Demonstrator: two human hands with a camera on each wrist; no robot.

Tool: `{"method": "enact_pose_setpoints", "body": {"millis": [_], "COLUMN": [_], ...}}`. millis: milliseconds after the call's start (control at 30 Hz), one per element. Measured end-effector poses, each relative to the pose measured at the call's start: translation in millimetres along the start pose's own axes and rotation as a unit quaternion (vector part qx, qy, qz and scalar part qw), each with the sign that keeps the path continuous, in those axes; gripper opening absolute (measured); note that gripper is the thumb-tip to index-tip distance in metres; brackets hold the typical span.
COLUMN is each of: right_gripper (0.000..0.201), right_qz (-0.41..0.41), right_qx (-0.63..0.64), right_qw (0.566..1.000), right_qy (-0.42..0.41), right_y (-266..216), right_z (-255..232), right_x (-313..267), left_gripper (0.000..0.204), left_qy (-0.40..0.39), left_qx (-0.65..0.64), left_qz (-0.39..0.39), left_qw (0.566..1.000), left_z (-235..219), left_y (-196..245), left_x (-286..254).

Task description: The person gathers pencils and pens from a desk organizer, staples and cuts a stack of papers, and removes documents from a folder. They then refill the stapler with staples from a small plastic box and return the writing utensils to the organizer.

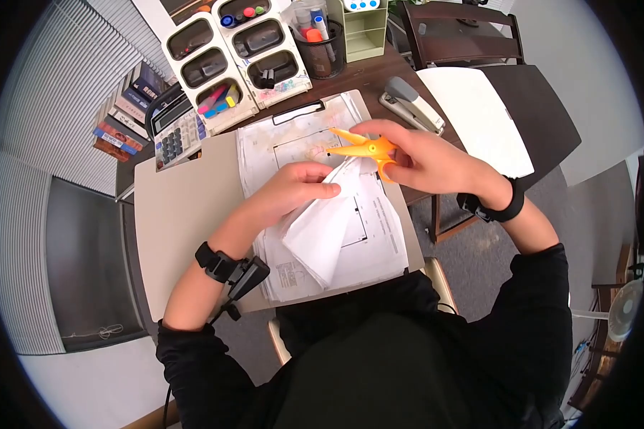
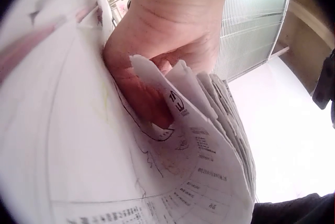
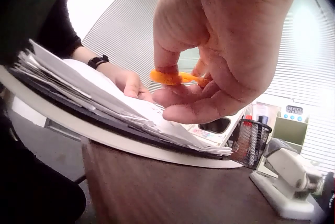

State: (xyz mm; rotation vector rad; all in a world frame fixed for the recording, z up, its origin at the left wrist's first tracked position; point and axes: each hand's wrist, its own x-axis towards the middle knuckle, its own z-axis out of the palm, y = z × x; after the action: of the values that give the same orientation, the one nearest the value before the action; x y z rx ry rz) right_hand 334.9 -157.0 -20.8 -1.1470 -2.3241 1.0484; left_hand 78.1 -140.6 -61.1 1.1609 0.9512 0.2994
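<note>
My right hand [image 1: 436, 161] grips orange scissors [image 1: 371, 148] by the finger loops, and their blades stand apart, pointing left. Only an orange handle loop [image 3: 165, 78] shows round the fingers in the right wrist view. With thumb and fingers, my left hand [image 1: 290, 194] pinches a lifted, folded-over sheet of paper [image 1: 315, 244]. The sheet's upper edge lies just under the scissors. Below it is a thick stack of printed sheets [image 1: 383, 254] on a clipboard with a black wire clip [image 1: 298, 112]. In the left wrist view, curled printed paper [image 2: 209, 156] partly covers the fingertips.
A beige board [image 1: 186, 236] lies under the clipboard. Behind stand a white organizer [image 1: 215, 118] with markers, a mesh pen cup [image 1: 322, 57] and a green holder [image 1: 366, 36]. A stapler [image 1: 411, 105] sits at right, a calculator [image 1: 179, 139] and books [image 1: 125, 111] at left.
</note>
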Motion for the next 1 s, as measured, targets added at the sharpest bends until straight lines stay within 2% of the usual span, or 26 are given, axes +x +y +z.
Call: {"method": "enact_pose_setpoints", "body": {"millis": [67, 200, 267, 333, 467, 533, 733, 1000], "right_gripper": [0.063, 0.062, 0.057, 0.056, 0.054, 0.053, 0.052, 0.052], "right_qz": [0.015, 0.002, 0.014, 0.018, 0.034, 0.020, -0.020, -0.021], "right_qx": [-0.049, -0.105, -0.104, -0.161, -0.207, -0.272, -0.277, -0.282], "right_qw": [0.999, 0.994, 0.994, 0.987, 0.978, 0.962, 0.959, 0.958], "right_qy": [0.000, 0.035, 0.035, -0.009, -0.015, 0.008, 0.056, 0.053], "right_y": [-1, -3, -11, -12, -16, -17, -13, -13], "right_z": [5, 18, 20, 23, 28, 32, 37, 39], "right_x": [-9, -23, -27, -30, -30, -29, -30, -28], "left_gripper": [0.037, 0.039, 0.040, 0.039, 0.037, 0.037, 0.037, 0.033], "left_qy": [-0.016, -0.008, -0.001, -0.004, 0.002, 0.008, 0.034, 0.051], "left_qx": [-0.007, -0.012, -0.001, 0.002, -0.001, -0.006, -0.005, -0.019], "left_qz": [0.034, 0.025, 0.025, 0.025, 0.031, 0.024, 0.009, -0.010], "left_qw": [0.999, 1.000, 1.000, 1.000, 1.000, 1.000, 0.999, 0.998], "left_z": [-1, 0, -1, -3, -4, -4, -4, -6], "left_y": [-4, -3, -3, -3, -5, -4, -4, -6], "left_x": [1, 2, 2, 2, 3, 3, 2, 6]}}
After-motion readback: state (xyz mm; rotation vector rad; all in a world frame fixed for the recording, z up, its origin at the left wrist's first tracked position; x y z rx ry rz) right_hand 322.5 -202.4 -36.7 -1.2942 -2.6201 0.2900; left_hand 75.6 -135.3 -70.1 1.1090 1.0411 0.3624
